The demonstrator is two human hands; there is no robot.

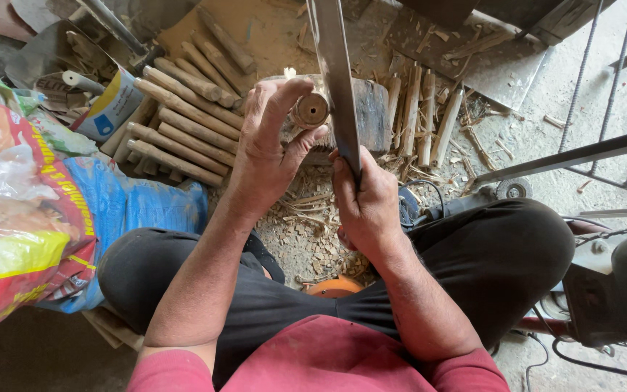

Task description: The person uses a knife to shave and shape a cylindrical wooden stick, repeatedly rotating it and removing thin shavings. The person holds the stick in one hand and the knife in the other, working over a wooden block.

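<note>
Presently, left hand (270,141): fingers curled around a short round wooden peg (310,110), pinching it upright on end against a dark wooden block (371,109); the peg's cut end faces the camera. Right hand (368,207): fingers pressed together around the lower end of a long flat metal blade (335,72), which rises steeply away from the hand, its edge just beside the peg.

Peg position: on the block, centre of view, between the two hands.

Surroundings, left of block: stack of rough round sticks (183,123) lying side by side on the ground. Right of block: row of pale shaved pegs (422,116), laid parallel. Beneath the hands: wood shavings and chips (306,232) scattered over the ground between the knees. Far left: printed plastic sacks (23,210), red, yellow and blue. Near the right knee: grey angle grinder (473,199) with its disc showing. Right edge: metal bars (604,72) and a dark machine part.

Person: seated cross-legged, dark trousers, red shirt.
</note>
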